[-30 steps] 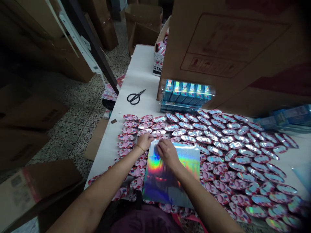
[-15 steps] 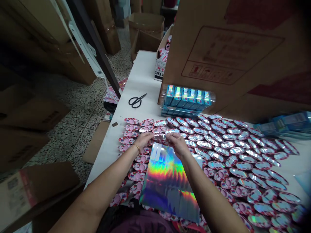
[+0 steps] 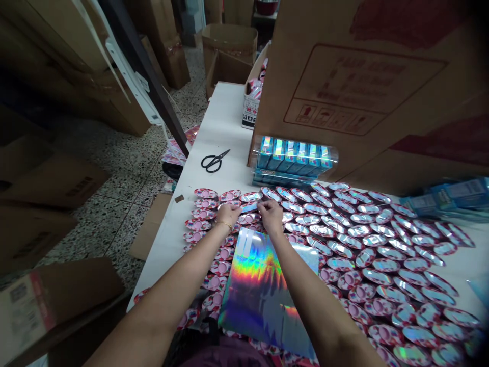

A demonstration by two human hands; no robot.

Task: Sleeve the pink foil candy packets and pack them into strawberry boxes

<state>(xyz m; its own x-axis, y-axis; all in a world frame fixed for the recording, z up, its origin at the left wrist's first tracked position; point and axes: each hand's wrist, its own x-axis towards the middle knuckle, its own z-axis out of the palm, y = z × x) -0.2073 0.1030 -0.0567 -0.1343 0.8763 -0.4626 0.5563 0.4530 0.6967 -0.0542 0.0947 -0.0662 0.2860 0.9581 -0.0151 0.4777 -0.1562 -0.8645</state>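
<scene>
- what do the hands have?
- the left hand [image 3: 228, 215] pinches one end of a shiny strip [image 3: 250, 207]; the right hand [image 3: 272, 213] pinches the other.
- where's the strip?
- between them, over the oval pieces [image 3: 308, 219]. i can't tell if it touches one.
- and the rainbow sheet [image 3: 260, 293]?
- nearer the body, lying on more ovals. scissors [image 3: 216, 158] lie beyond, on the white table [image 3: 225, 114].

The single head-worn view looks forward and down, fairly near, over the left hand [image 3: 228, 214], right hand [image 3: 271, 215] and worktop [image 3: 225, 120].
</scene>
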